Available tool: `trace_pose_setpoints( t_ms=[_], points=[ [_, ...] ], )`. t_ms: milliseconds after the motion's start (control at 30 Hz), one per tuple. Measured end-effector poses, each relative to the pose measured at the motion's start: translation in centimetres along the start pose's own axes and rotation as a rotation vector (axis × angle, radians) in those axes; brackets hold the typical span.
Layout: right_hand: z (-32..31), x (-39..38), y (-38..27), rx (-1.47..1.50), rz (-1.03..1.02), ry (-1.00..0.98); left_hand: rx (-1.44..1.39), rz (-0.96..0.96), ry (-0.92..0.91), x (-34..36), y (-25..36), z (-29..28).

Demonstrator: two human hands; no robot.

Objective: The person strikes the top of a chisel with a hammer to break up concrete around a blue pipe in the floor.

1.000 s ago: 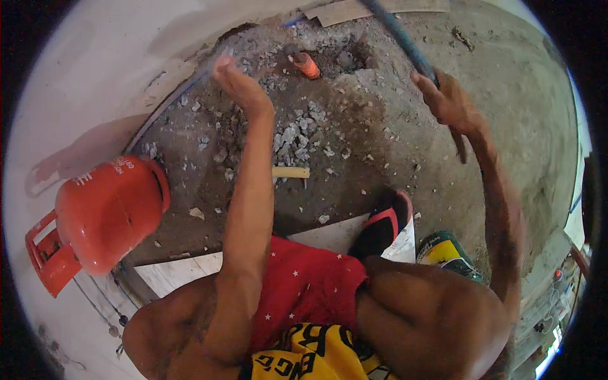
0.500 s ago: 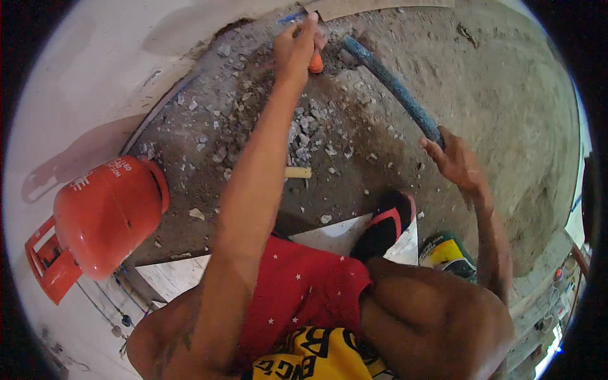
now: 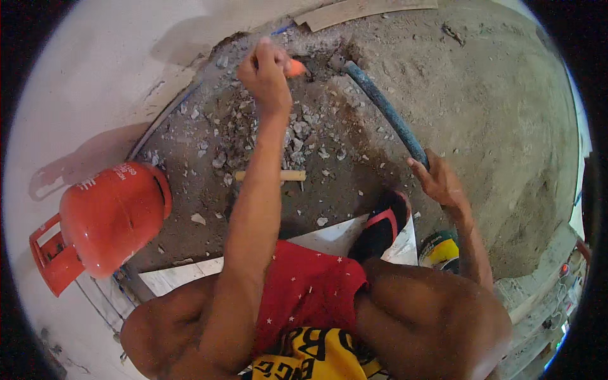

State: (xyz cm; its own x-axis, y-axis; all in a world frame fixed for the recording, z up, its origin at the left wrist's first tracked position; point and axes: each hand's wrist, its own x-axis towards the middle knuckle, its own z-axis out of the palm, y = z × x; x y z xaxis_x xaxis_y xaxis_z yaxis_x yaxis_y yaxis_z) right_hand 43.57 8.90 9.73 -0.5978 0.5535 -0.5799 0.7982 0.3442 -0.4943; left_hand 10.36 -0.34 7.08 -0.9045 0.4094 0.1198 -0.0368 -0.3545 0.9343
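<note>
My left hand (image 3: 266, 76) is closed at the far side of the rubble, on an orange piece (image 3: 294, 68) that sticks out to its right. Fingers hide most of that piece, so its kind is unclear. My right hand (image 3: 440, 180) grips the near end of a blue-grey pipe (image 3: 389, 111). The pipe slants away to the left, its far end beside a dug hollow (image 3: 326, 63) in the dirt. Broken grey rubble (image 3: 301, 136) lies under and around my left forearm. A pale yellow stick-like piece (image 3: 292, 176) lies on the dirt, partly behind that forearm.
A red gas cylinder (image 3: 117, 218) lies tilted by the white wall (image 3: 69, 107) on the left. A flat board (image 3: 367, 11) rests at the far edge. White tile pieces (image 3: 335, 237) lie near my black-and-red slipper (image 3: 383, 225). A green-and-yellow can (image 3: 439, 249) stands by my right forearm.
My left hand has moved left and nearer with the orange piece, which now points to the right. My right hand and the pipe have come a little nearer and to the left.
</note>
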Motion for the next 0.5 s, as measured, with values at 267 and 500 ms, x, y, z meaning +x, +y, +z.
trace_pose_setpoints(
  t_ms=[267, 500],
  points=[
    [0.1, -0.4, -1.1, -0.001, -0.016, 0.042, 0.068, -0.139, -0.092, 2.7, -5.1, -1.4],
    [-1.4, -1.1, -3.3, 0.149, 0.03, 0.12, 0.204, -0.191, -0.307, 4.6, -6.5, 0.7]
  ],
)
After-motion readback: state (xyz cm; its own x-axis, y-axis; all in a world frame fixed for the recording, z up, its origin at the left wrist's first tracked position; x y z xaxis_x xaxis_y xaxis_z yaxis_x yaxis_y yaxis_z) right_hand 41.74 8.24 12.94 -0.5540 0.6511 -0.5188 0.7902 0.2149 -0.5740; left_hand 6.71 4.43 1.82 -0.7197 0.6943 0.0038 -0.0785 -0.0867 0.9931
